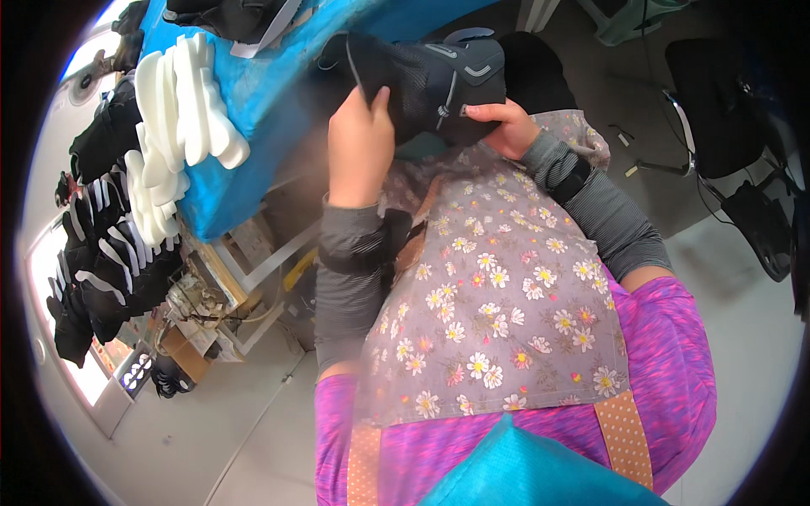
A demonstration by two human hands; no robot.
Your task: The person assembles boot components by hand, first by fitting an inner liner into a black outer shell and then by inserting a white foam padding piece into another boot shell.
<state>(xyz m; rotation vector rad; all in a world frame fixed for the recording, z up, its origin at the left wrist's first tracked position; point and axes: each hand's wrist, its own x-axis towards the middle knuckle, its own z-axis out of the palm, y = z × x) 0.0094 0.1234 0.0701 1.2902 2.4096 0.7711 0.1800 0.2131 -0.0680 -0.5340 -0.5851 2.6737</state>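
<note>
Held up in front of me is a black shoe [413, 80] with grey mesh, a grey lace and a dark panel with light stripes. Its sole does not show. My left hand [363, 139] is closed around its left part, thumb up, near a thin light edge. On the right end, my right hand [504, 126] grips it from below, with the thumb laid on the side of the panel. Both hands are above my lap, over the flowered apron [498, 278].
A table with a blue cover [253, 143] stands at the left, bearing a stack of white shoe soles [181, 110]. Black shoe parts with white strips [105, 253] hang or lie further left. At the right is a black office chair [717, 110]. Cables [704, 198] run over the floor.
</note>
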